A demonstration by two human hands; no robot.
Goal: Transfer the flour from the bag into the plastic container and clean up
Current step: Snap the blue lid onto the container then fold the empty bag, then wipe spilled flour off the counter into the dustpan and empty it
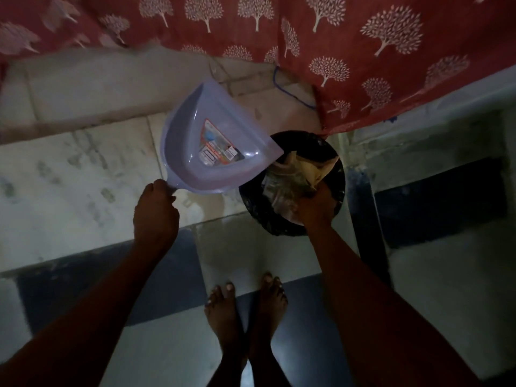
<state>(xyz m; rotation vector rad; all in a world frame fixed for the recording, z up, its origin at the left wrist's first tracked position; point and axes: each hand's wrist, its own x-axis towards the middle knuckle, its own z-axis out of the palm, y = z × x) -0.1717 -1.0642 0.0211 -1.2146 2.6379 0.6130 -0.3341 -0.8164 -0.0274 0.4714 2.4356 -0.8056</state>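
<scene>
Item: lilac plastic dustpan (212, 146), label inside. Held over the rim of the black-lined bin (339, 188), tipped lip-down. Left hand (155, 210) grips its handle stub. Likely light, rigid, smooth; handle is the sensible hold.

Item: crumpled flour bag (290, 182), in bin. Right hand (318, 203) clutches it. Likely limp, light.

I see a dustpan (212, 141) of pale lilac plastic, smooth and faintly glossy, with a shiny printed paper label (220, 148) stuck inside it. The bin (339, 188) I look down into is lined with thin black plastic film that glints in creases. Crumpled brownish paper (296, 174) lies in it, matt and wrinkled. The red curtain (363, 51) is matt woven cloth, printed with white trees. The floor (83, 177) looks like smooth stone tile, smudged.
</scene>
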